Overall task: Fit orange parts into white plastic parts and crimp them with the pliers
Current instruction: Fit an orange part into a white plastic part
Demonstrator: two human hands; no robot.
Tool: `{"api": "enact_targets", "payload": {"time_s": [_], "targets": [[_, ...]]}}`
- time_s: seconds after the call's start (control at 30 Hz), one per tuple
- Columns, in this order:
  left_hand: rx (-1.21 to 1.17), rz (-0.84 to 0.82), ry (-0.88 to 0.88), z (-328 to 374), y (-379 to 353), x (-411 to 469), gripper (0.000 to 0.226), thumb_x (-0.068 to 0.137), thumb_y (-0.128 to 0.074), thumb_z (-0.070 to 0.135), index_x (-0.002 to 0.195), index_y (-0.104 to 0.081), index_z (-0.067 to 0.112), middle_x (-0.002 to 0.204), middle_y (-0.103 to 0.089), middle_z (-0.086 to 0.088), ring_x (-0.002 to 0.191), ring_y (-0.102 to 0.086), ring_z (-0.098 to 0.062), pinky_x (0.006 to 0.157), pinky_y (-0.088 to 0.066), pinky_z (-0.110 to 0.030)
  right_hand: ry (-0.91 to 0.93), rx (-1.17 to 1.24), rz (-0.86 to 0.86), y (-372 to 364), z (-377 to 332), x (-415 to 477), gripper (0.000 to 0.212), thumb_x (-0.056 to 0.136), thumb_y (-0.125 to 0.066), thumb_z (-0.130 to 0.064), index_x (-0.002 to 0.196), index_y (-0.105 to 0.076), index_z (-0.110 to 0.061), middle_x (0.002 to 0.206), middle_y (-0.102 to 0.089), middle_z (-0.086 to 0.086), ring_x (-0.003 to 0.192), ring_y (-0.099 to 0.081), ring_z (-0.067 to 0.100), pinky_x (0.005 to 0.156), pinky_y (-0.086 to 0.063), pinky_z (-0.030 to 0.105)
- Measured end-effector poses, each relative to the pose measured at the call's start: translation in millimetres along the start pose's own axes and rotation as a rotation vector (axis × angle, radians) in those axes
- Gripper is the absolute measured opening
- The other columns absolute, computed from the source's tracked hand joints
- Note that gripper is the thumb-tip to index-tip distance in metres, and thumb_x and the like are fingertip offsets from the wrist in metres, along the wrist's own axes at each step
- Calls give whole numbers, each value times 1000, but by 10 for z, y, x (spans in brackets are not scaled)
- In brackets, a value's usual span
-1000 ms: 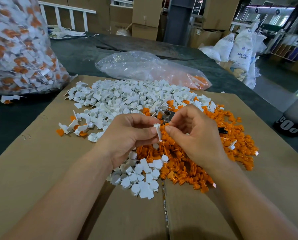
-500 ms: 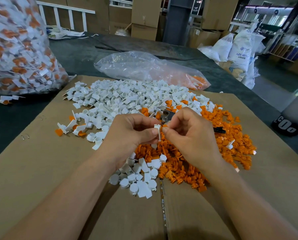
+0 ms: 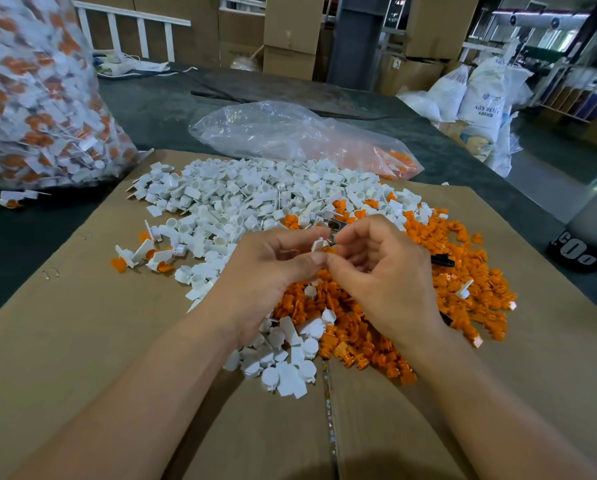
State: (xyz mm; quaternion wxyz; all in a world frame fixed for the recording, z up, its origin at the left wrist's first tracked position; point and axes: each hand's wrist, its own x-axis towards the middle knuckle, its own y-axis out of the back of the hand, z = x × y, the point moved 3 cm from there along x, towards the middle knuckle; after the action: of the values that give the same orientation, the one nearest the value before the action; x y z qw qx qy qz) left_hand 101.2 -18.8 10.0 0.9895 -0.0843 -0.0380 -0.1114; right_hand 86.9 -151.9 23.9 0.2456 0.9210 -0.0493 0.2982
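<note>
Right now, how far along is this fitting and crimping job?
Done: the clear bag at left is full of joined white-and-orange pieces, and a few more lie on the cardboard. In hand: left hand and right hand pinch one white part. Left: big heaps of white parts and orange parts; the pliers lie among them.

White parts [image 3: 241, 202] heaped beside orange parts [image 3: 463, 271]; brown cardboard [image 3: 65, 341] beneath; dark green table [image 3: 151, 109].

Stacked cartons [image 3: 290, 26], grey pillar [image 3: 354, 43], white sacks [image 3: 480, 95].
</note>
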Motion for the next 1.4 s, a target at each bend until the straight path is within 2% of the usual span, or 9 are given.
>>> {"api": "enact_targets", "payload": {"time_s": [0.07, 0.17, 0.3, 0.53, 0.73, 0.87, 1.0, 1.17, 1.4], "targets": [[-11, 17, -24, 12, 25, 7, 25, 66, -68, 11, 89, -71, 19, 94, -73, -2, 86, -68, -15, 71, -54, -19, 4, 28, 17, 2, -10, 5, 35, 76, -72, -5, 79, -56, -36, 69, -60, -15, 66, -60, 0, 59, -47, 9], [-21, 65, -62, 35, 53, 9, 21, 66, -69, 7, 85, -71, 16, 79, -69, -5, 72, -66, -14, 61, -52, -17, 29, 68, 26, 12, -30, 18, 30, 76, -72, -6, 80, -61, -34, 73, -64, -16, 68, -64, 0, 62, -50, 12], [-36, 95, -79, 39, 61, 4, 14, 73, -65, -5, 77, -64, 8, 59, -65, 4, 57, -63, -8, 53, -49, -16, 22, 133, 7, -1, -41, 12, 18, 73, -68, -22, 89, -66, -30, 83, -68, -12, 76, -67, 5, 69, -55, 23], [-15, 138, -72, 63, 65, 21, 17, 76, -63, -11, 67, -62, 4, 55, -61, -1, 49, -57, -11, 48, -47, -18, 170, -35, -18, -9, -52, 23, 34, 71, -72, -15, 103, -62, -21, 87, -60, -11, 80, -59, 3, 69, -48, 11], [-72, 70, 36, 53, 60, 19, 25, 75, -61, -12, 59, -63, 7, 52, -61, 0, 48, -57, -8, 46, -46, -16, 126, 26, -50, -11, -12, 10, 33, 74, -69, -19, 106, -62, -17, 92, -65, -7, 88, -65, 8, 77, -55, 27], [-129, 43, 123, 37, 70, 14, 25, 75, -61, -12, 58, -64, 5, 55, -63, -3, 50, -60, -9, 48, -50, -16, 155, -16, -69, 2, 17, 10, 29, 74, -70, -16, 103, -67, -12, 91, -68, -2, 86, -65, 8, 76, -54, 26], [-30, 47, 161, 26, 96, 12, 18, 76, -62, -8, 64, -62, 4, 52, -61, -5, 47, -60, -12, 44, -49, -18, 163, -57, -82, -29, 37, 1, 27, 72, -71, -15, 97, -71, -3, 90, -70, 6, 84, -66, 10, 76, -54, 25], [-12, 34, 195, 32, 99, 1, 10, 76, -64, -6, 70, -62, 1, 53, -63, -9, 46, -61, -15, 42, -49, -19, 163, -41, -83, -20, 39, 6, 27, 72, -71, -16, 96, -71, -4, 88, -70, 4, 82, -65, 8, 74, -54, 25], [-6, 58, 207, 35, 110, 3, 14, 73, -65, -8, 63, -63, 1, 52, -62, -11, 44, -60, -15, 40, -47, -17, 173, -3, -124, -30, 26, 10, 27, 72, -71, -13, 99, -68, -12, 88, -67, -5, 81, -65, 8, 73, -55, 25]]}}
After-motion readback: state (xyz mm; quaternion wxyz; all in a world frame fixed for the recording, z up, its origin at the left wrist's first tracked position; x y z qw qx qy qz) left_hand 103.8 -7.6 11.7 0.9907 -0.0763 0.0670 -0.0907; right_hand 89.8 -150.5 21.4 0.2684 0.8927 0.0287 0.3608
